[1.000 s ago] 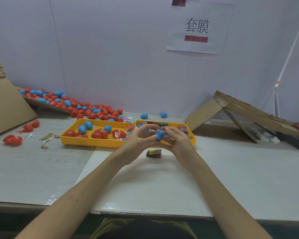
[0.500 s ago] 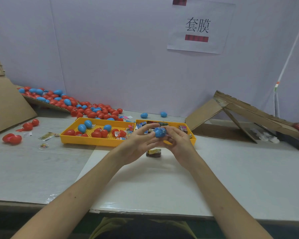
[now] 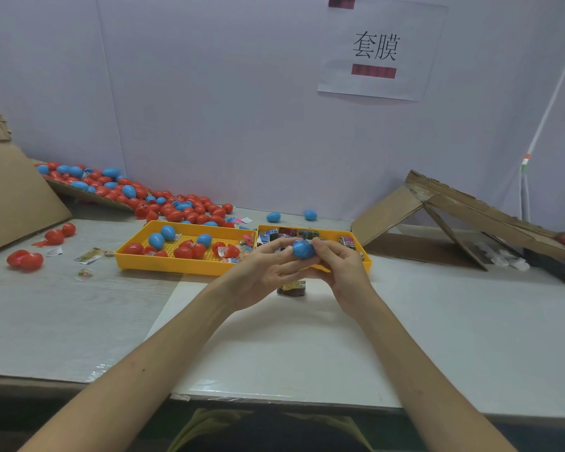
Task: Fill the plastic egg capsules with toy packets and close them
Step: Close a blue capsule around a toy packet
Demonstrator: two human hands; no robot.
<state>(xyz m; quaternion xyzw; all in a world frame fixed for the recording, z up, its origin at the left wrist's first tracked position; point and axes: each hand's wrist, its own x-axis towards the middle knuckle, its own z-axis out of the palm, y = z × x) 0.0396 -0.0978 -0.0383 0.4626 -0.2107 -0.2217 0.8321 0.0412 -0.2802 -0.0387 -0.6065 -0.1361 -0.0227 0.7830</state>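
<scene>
Centrally, blue egg capsule: held above the table, just in front of the packet tray.
Left hand: fingers curled round the capsule's left side.
Right hand: fingertips pinched on its right end.
Loose toy packet: laid on the table beneath the hands.
Egg tray: set just beside the packet tray, to its left.
</scene>
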